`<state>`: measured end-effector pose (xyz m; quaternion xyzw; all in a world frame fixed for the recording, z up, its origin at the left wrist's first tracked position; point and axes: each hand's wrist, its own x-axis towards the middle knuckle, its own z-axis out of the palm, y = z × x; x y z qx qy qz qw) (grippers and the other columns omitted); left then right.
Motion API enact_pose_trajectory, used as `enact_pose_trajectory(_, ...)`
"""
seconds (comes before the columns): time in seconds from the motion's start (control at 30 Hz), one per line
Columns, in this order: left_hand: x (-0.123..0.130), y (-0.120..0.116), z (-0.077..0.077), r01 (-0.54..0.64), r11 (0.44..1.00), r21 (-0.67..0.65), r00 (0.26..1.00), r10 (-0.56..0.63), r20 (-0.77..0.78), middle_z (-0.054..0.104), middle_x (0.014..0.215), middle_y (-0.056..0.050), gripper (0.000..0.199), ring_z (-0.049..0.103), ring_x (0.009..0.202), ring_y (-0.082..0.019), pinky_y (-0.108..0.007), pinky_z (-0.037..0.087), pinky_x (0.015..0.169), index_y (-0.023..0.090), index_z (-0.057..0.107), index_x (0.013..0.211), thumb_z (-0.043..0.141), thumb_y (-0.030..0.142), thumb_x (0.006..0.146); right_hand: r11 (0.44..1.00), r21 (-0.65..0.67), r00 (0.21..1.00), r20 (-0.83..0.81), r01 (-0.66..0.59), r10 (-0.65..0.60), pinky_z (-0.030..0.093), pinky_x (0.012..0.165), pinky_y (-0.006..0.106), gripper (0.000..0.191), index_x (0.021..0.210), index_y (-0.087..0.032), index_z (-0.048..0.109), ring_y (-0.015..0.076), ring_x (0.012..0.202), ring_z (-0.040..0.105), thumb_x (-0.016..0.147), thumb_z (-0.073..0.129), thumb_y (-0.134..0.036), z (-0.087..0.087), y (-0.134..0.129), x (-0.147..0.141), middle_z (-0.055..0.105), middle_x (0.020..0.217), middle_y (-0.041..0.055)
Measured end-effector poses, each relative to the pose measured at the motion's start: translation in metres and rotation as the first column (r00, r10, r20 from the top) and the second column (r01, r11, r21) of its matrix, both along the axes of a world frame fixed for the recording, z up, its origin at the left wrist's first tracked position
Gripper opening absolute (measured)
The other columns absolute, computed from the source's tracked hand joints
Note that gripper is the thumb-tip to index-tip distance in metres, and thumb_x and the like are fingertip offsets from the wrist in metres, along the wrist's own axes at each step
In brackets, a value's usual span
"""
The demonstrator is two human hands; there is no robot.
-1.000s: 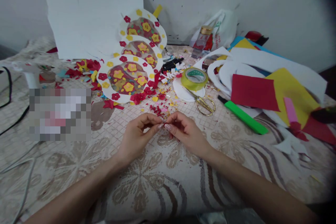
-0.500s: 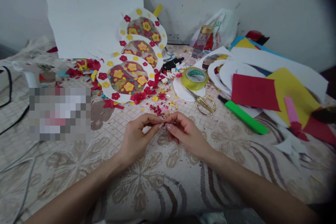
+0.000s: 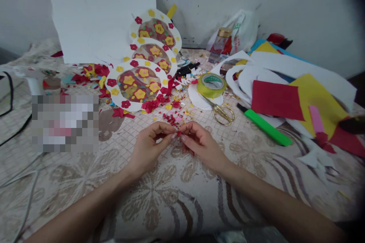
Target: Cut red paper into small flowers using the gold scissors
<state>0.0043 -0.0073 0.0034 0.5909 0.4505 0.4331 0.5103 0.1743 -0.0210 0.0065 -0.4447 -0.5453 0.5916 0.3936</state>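
Both hands meet over the patterned tablecloth [image 3: 171, 193], fingertips nearly touching. A tiny red paper piece [image 3: 179, 133] shows between them. My left hand [image 3: 151, 148] pinches its left side with thumb and forefinger. On the other side my right hand [image 3: 201, 144] is closed in a pinch on the same piece, its other fingers curled. Red paper scraps [image 3: 170, 118] lie just beyond the fingertips. Behind them, three white oval frames with red and yellow paper flowers overlap, the nearest frame [image 3: 112, 102] lowest.
Yellow tape [image 3: 211, 85] and gold scissors [image 3: 224, 114] lie beyond my right hand. Farther right are a green cutter [image 3: 268, 127], red paper [image 3: 276, 99] and yellow paper [image 3: 322, 102]. A bottle [image 3: 219, 45] stands by the wall. Cables [image 3: 30, 197] run along the left.
More of the red piece now shows between my fingertips. Both hands have barely moved.
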Motion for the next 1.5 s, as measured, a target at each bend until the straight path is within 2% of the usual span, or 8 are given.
enact_pose_trajectory(0.13,0.001,0.000,0.000,-0.010,1.000,0.004,1.000,0.010,-0.003,0.065,0.081,-0.003,0.012,0.062,0.076,-0.014,-0.026,0.050,0.072,0.015,0.060,0.086,0.064,0.020,0.076,1.000,-0.013,1.000,0.004,0.013,-0.013,0.036,0.044,0.017,0.006,0.087,-0.019,0.048,0.0048,0.050,0.046,0.085,0.052,-0.022,0.000,0.000,-0.001,0.051,0.068,-0.0045)
enact_pose_trajectory(0.33,0.001,-0.006,0.004,-0.026,0.981,0.192,0.968,0.073,-0.241,0.068,0.082,-0.002,0.008,0.063,0.077,-0.014,-0.026,0.049,0.074,0.017,0.064,0.085,0.061,0.016,0.077,0.999,-0.041,1.000,0.008,0.020,-0.020,0.034,0.043,0.018,0.008,0.086,-0.019,0.047,0.0061,0.047,0.045,0.085,0.052,-0.025,-0.002,0.001,0.000,0.050,0.061,-0.0054)
enact_pose_trajectory(0.43,0.001,-0.008,0.005,-0.024,0.970,0.241,0.955,0.093,-0.282,0.069,0.081,-0.002,0.008,0.063,0.077,-0.014,-0.026,0.048,0.073,0.017,0.065,0.084,0.060,0.015,0.078,0.998,-0.057,1.000,0.000,0.015,-0.015,0.034,0.042,0.018,0.007,0.086,-0.019,0.047,0.0065,0.046,0.044,0.085,0.051,-0.025,-0.004,0.000,0.000,0.050,0.058,-0.0058)
enact_pose_trajectory(0.63,0.002,-0.005,0.004,-0.054,0.988,0.142,0.982,0.079,-0.172,0.068,0.082,-0.004,0.007,0.063,0.077,-0.016,-0.028,0.049,0.073,0.015,0.064,0.084,0.062,0.017,0.077,0.998,-0.067,0.999,-0.044,0.004,-0.007,0.039,0.043,0.018,0.006,0.087,-0.019,0.047,0.0077,0.049,0.048,0.083,0.051,-0.020,-0.003,0.000,-0.002,0.051,0.060,-0.0052)
enact_pose_trajectory(0.8,0.002,-0.003,0.003,-0.055,0.997,0.056,0.995,0.059,-0.075,0.065,0.081,-0.003,0.008,0.062,0.076,-0.014,-0.026,0.049,0.073,0.016,0.062,0.083,0.065,0.018,0.075,0.996,-0.083,0.999,-0.042,0.006,-0.010,0.039,0.044,0.018,0.006,0.086,-0.019,0.046,0.0073,0.049,0.046,0.083,0.052,-0.020,-0.003,0.001,-0.003,0.050,0.058,-0.0056)
enact_pose_trajectory(1.07,0.000,0.004,-0.002,0.075,0.982,-0.176,0.988,-0.050,0.143,0.064,0.079,-0.002,0.016,0.061,0.074,-0.011,-0.023,0.049,0.071,0.014,0.058,0.086,0.068,0.021,0.074,0.997,-0.079,0.998,-0.063,-0.018,0.013,0.038,0.044,0.017,0.011,0.086,-0.017,0.053,0.0065,0.050,0.048,0.085,0.053,-0.028,-0.004,0.003,0.002,0.052,0.062,-0.0039)
enact_pose_trajectory(1.5,-0.001,0.006,0.002,0.099,0.979,-0.177,0.992,-0.083,0.093,0.065,0.078,-0.003,0.016,0.062,0.073,-0.013,-0.026,0.051,0.071,0.014,0.061,0.084,0.068,0.020,0.072,0.991,-0.125,0.998,-0.040,-0.043,0.038,0.038,0.043,0.018,0.021,0.084,-0.016,0.055,0.0067,0.047,0.048,0.082,0.056,-0.036,-0.002,0.006,0.007,0.054,0.058,-0.0036)
